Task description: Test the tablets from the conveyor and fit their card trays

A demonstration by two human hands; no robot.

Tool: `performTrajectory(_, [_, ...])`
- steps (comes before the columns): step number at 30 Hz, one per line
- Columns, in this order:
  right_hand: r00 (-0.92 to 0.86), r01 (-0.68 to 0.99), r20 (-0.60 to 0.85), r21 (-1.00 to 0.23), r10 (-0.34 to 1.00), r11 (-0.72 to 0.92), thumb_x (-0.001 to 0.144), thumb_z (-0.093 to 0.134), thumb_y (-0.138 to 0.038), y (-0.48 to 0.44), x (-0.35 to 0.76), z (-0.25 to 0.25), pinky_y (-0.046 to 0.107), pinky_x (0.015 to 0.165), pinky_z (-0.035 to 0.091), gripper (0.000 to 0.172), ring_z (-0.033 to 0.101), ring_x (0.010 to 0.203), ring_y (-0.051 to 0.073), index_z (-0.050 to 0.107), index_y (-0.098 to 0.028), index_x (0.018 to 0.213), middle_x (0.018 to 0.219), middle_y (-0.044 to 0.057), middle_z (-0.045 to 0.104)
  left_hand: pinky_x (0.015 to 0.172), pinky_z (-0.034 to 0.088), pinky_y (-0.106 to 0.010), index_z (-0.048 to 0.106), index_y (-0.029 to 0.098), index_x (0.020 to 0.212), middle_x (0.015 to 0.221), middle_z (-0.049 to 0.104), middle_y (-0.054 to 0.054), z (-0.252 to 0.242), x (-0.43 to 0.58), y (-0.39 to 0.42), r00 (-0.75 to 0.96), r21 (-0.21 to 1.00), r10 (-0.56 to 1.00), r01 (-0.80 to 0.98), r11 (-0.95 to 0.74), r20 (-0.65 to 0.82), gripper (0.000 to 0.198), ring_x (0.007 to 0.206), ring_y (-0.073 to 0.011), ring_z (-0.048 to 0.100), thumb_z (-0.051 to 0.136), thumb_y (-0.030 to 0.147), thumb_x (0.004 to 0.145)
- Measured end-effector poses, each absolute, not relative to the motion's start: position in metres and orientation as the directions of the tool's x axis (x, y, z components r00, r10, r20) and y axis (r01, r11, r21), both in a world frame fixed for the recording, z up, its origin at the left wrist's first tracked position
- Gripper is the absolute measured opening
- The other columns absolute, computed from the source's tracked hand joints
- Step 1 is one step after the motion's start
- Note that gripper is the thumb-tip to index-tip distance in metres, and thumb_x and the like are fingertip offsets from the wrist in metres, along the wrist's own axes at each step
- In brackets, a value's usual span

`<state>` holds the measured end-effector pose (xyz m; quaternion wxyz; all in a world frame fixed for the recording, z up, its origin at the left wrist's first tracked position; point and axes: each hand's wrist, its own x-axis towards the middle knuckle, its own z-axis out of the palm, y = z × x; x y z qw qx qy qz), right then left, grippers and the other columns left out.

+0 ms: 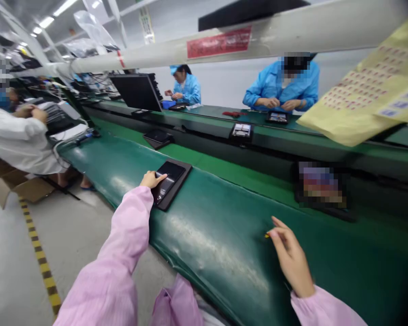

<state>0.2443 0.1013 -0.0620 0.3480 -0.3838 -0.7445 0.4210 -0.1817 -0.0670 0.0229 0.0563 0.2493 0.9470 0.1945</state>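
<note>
My left hand grips the near left edge of a flat black glossy-screened device, its thumb lying over the screen. That device rests on a dark flat tray on the green mat. Over the mat to the right, my right hand is closed in a pinch, with the index finger stretched out. A tiny yellow piece shows at its thumb tip, too small to name.
A green conveyor belt runs behind the mat, carrying dark devices on trays. Across it, two people in blue handle parts near a monitor. A yellow sheet hangs at right. A person in white sits left.
</note>
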Motion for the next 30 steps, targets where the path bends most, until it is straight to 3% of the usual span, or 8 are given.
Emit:
performTrajectory(3, [-0.503, 0.185, 0.100, -0.958, 0.858, 0.220, 0.089, 0.050, -0.050, 0.065, 0.238, -0.061, 0.049, 0.109, 0.033, 0.027, 0.047, 0.131, 0.027, 0.056, -0.024, 0.085, 0.140, 0.012, 0.052, 0.094, 0.041, -0.043, 0.059, 0.006, 0.104, 0.117, 0.057, -0.028, -0.004, -0.122, -0.038, -0.761, 0.324, 0.644, 0.591, 0.739, -0.078, 0.068, 0.113, -0.0403, 0.055, 0.052, 0.069, 0.079])
performTrajectory(6, [-0.449, 0.172, 0.078, -0.970, 0.890, 0.172, 0.092, 0.048, -0.046, 0.039, 0.247, -0.059, 0.049, 0.108, 0.032, 0.024, 0.048, 0.130, 0.027, 0.054, -0.024, 0.083, 0.138, 0.012, 0.054, 0.086, 0.046, -0.044, 0.052, 0.010, 0.118, 0.117, 0.058, -0.023, -0.018, -0.032, -0.012, -0.571, 0.318, 0.814, 0.756, 0.573, -0.109, 0.081, 0.105, -0.0398, 0.061, 0.047, 0.078, 0.074])
performTrajectory(11, [-0.138, 0.270, 0.135, -0.948, 0.981, 0.169, 0.091, 0.050, -0.045, 0.039, 0.300, -0.058, 0.045, 0.104, 0.036, 0.023, 0.055, 0.119, 0.025, 0.054, -0.023, 0.085, 0.129, 0.012, 0.062, 0.081, 0.048, -0.040, 0.032, 0.009, 0.140, 0.129, 0.054, -0.024, -0.024, 0.113, 0.020, -0.261, 0.494, 0.957, 0.819, 0.291, -0.130, 0.098, 0.104, -0.0376, 0.064, 0.054, 0.076, 0.072])
performTrajectory(15, [0.136, 0.229, 0.085, -0.972, 0.987, 0.052, 0.090, 0.050, -0.048, 0.046, 0.347, -0.060, 0.043, 0.096, 0.040, 0.026, 0.060, 0.109, 0.025, 0.050, -0.023, 0.084, 0.126, 0.013, 0.064, 0.079, 0.048, -0.039, 0.028, 0.011, 0.142, 0.131, 0.051, -0.025, -0.027, 0.169, 0.030, -0.283, 0.532, 0.948, 0.785, 0.318, -0.148, 0.095, 0.103, -0.0370, 0.065, 0.051, 0.074, 0.076])
performTrajectory(22, [0.060, 0.250, 0.044, -0.968, 0.997, 0.028, 0.090, 0.052, -0.046, 0.044, 0.362, -0.063, 0.043, 0.101, 0.036, 0.024, 0.055, 0.115, 0.024, 0.053, -0.024, 0.081, 0.115, 0.009, 0.069, 0.073, 0.052, -0.042, 0.033, 0.019, 0.140, 0.124, 0.047, -0.017, -0.033, 0.183, 0.024, -0.399, 0.560, 0.913, 0.739, 0.376, -0.087, 0.079, 0.093, -0.0337, 0.067, 0.046, 0.071, 0.081])
performTrajectory(25, [0.051, 0.253, 0.039, -0.967, 0.998, 0.025, 0.092, 0.048, -0.046, 0.046, 0.362, -0.062, 0.044, 0.101, 0.035, 0.024, 0.054, 0.114, 0.023, 0.052, -0.024, 0.082, 0.120, 0.008, 0.067, 0.089, 0.049, -0.046, 0.037, 0.016, 0.136, 0.123, 0.043, -0.017, -0.043, 0.182, 0.022, -0.373, 0.666, 0.927, 0.697, 0.266, 0.020, 0.073, 0.108, -0.0326, 0.060, 0.053, 0.063, 0.082])
performTrajectory(27, [0.046, 0.281, 0.035, -0.959, 0.998, 0.021, 0.092, 0.047, -0.046, 0.047, 0.363, -0.061, 0.045, 0.102, 0.033, 0.024, 0.052, 0.113, 0.024, 0.052, -0.024, 0.082, 0.122, 0.007, 0.066, 0.103, 0.040, -0.048, 0.039, 0.014, 0.133, 0.125, 0.042, -0.018, -0.051, 0.183, 0.022, -0.347, 0.723, 0.930, 0.672, 0.158, 0.119, 0.062, 0.122, -0.0317, 0.048, 0.055, 0.052, 0.086])
performTrajectory(30, [0.029, 0.293, 0.027, -0.956, 0.999, 0.017, 0.092, 0.047, -0.046, 0.048, 0.363, -0.060, 0.045, 0.102, 0.032, 0.025, 0.051, 0.114, 0.024, 0.053, -0.025, 0.081, 0.123, 0.006, 0.066, 0.111, 0.030, -0.051, 0.040, 0.018, 0.131, 0.133, 0.041, -0.017, -0.059, 0.188, 0.020, -0.373, 0.788, 0.912, 0.607, 0.102, 0.170, 0.045, 0.132, -0.0288, 0.037, 0.049, 0.034, 0.090])
